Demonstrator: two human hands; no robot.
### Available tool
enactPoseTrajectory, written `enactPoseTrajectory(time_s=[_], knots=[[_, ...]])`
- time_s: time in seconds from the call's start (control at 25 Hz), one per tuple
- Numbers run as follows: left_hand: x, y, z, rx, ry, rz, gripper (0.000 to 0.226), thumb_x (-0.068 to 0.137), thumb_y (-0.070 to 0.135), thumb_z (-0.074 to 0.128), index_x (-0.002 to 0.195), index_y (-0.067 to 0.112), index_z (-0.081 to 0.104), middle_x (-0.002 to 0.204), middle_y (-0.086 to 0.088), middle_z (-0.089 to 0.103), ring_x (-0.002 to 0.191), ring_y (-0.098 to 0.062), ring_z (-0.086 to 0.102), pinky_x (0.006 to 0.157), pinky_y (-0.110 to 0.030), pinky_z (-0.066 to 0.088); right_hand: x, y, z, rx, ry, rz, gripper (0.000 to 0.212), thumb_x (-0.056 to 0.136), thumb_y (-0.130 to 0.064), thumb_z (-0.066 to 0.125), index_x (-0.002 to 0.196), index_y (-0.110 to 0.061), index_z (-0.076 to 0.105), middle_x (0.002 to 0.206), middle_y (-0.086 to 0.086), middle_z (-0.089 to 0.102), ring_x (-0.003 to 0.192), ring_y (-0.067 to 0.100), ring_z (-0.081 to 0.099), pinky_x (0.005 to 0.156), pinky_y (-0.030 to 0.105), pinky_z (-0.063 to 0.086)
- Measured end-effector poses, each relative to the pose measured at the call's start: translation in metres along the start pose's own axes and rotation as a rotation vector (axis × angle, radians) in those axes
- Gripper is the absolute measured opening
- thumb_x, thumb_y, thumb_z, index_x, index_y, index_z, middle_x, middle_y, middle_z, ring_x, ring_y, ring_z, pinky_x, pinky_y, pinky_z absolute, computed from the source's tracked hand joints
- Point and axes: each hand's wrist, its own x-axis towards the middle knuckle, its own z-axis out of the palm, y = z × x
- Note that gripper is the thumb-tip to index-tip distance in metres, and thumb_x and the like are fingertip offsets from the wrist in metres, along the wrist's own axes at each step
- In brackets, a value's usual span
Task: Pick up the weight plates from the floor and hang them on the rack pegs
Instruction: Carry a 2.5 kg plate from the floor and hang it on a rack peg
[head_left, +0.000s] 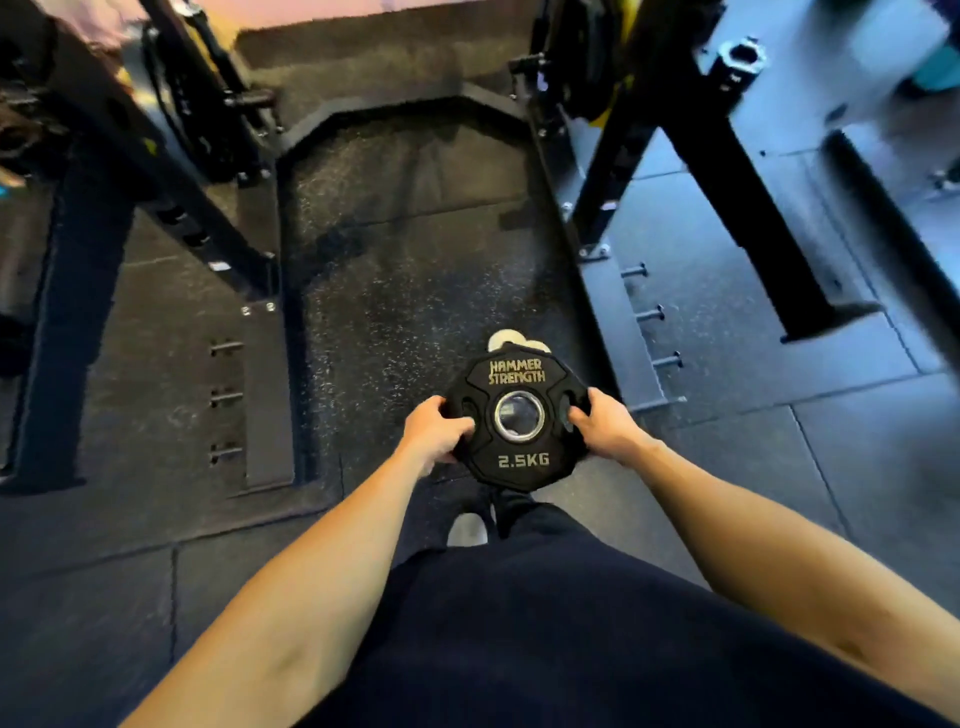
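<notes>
Dark navy trousers (545, 623) fill the foreground. Above them, left hand (434, 434) & right hand (605, 426) grip opposite edges of a black rubber 2.5 kg weight plate (519, 423), fingers curled into its slots, held over speckled black rubber flooring (405, 260) btwn black steel rack uprights (722, 171).

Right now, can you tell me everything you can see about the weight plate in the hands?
The weight plate is small, black and many-sided, and looks rubber-coated. A shiny metal ring lines its centre hole. Gold letters read HAMMER STRENGTH at the top and 2.5KG at the bottom. It has grip slots on both sides. It is held off the floor, face toward the camera. The left hand grips its left edge and the right hand grips its right edge, fingers in the slots.
</notes>
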Motion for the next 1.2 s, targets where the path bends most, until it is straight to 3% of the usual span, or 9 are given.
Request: enactPoseTrajectory(time_s=[0.12, 0.24, 0.28, 0.4, 0.6, 0.72, 1.0, 1.2], knots=[[-0.018, 0.01, 0.035, 0.155, -0.101, 0.113, 0.024, 0.071, 0.016, 0.07, 0.092, 0.02, 0.06, 0.091, -0.005, 0.067, 0.077, -0.023, 0.067, 0.045, -0.031, 0.056, -0.046, 0.049, -0.005, 0.082, 0.107, 0.108, 0.032, 0.094, -0.024, 0.049, 0.117, -0.001, 0.052, 0.121, 0.02, 0.06, 0.113, 0.035, 0.055, 0.09, 0.034, 0.043], [-0.037, 0.025, 0.085, 0.351, -0.231, 0.257, 0.03, 0.074, 0.018, 0.071, 0.102, 0.015, 0.062, 0.098, -0.008, 0.068, 0.087, -0.026, 0.067, 0.067, -0.04, 0.061, -0.095, 0.104, -0.012, 0.201, 0.228, 0.215, 0.029, 0.094, -0.021, 0.05, 0.114, -0.001, 0.054, 0.119, 0.021, 0.061, 0.112, 0.035, 0.056, 0.088, 0.034, 0.043], [-0.045, 0.03, 0.105, 0.405, -0.276, 0.304, 0.028, 0.074, 0.018, 0.071, 0.1, 0.014, 0.063, 0.098, -0.008, 0.068, 0.086, -0.025, 0.067, 0.07, -0.037, 0.06, -0.113, 0.123, -0.014, 0.233, 0.273, 0.249, 0.028, 0.094, -0.02, 0.05, 0.114, 0.0, 0.054, 0.119, 0.021, 0.061, 0.111, 0.034, 0.056, 0.087, 0.034, 0.043], [-0.073, 0.048, 0.167, 0.522, -0.381, 0.413, 0.02, 0.072, 0.018, 0.071, 0.09, 0.018, 0.062, 0.087, -0.003, 0.066, 0.065, -0.008, 0.059, 0.041, -0.015, 0.048, -0.157, 0.18, -0.023, 0.35, 0.391, 0.339, 0.028, 0.094, -0.018, 0.051, 0.115, 0.0, 0.056, 0.118, 0.021, 0.062, 0.11, 0.035, 0.057, 0.088, 0.034, 0.043], [-0.126, 0.062, 0.295, 0.655, -0.561, 0.46, 0.014, 0.074, 0.011, 0.071, 0.077, 0.018, 0.058, 0.072, -0.001, 0.062, 0.055, -0.01, 0.054, 0.03, -0.015, 0.038, -0.215, 0.288, -0.042, 0.567, 0.521, 0.513, 0.023, 0.092, -0.018, 0.051, 0.108, -0.003, 0.059, 0.112, 0.019, 0.065, 0.103, 0.033, 0.06, 0.083, 0.034, 0.045], [-0.156, 0.065, 0.385, 0.735, -0.618, 0.48, 0.017, 0.076, 0.011, 0.071, 0.077, 0.016, 0.055, 0.073, -0.002, 0.06, 0.054, -0.009, 0.051, 0.03, -0.013, 0.037, -0.244, 0.362, -0.06, 0.631, 0.556, 0.582, 0.024, 0.091, -0.018, 0.05, 0.107, -0.003, 0.06, 0.111, 0.019, 0.065, 0.101, 0.032, 0.061, 0.08, 0.033, 0.045], [-0.224, 0.091, 0.567, 0.847, -0.705, 0.483, 0.018, 0.077, 0.014, 0.072, 0.088, 0.009, 0.058, 0.082, -0.005, 0.062, 0.062, -0.011, 0.058, 0.034, -0.019, 0.044, -0.293, 0.518, -0.145, 0.666, 0.547, 0.682, 0.03, 0.094, -0.023, 0.05, 0.114, -0.002, 0.057, 0.118, 0.017, 0.062, 0.109, 0.033, 0.057, 0.091, 0.036, 0.043], [-0.23, 0.132, 0.672, 0.892, -0.697, 0.464, 0.015, 0.078, 0.014, 0.071, 0.083, 0.01, 0.057, 0.089, -0.009, 0.066, 0.07, -0.018, 0.064, 0.044, -0.03, 0.056, -0.284, 0.592, -0.214, 0.744, 0.589, 0.685, 0.014, 0.091, -0.022, 0.053, 0.095, -0.009, 0.057, 0.102, 0.011, 0.066, 0.092, 0.028, 0.061, 0.08, 0.036, 0.048]])
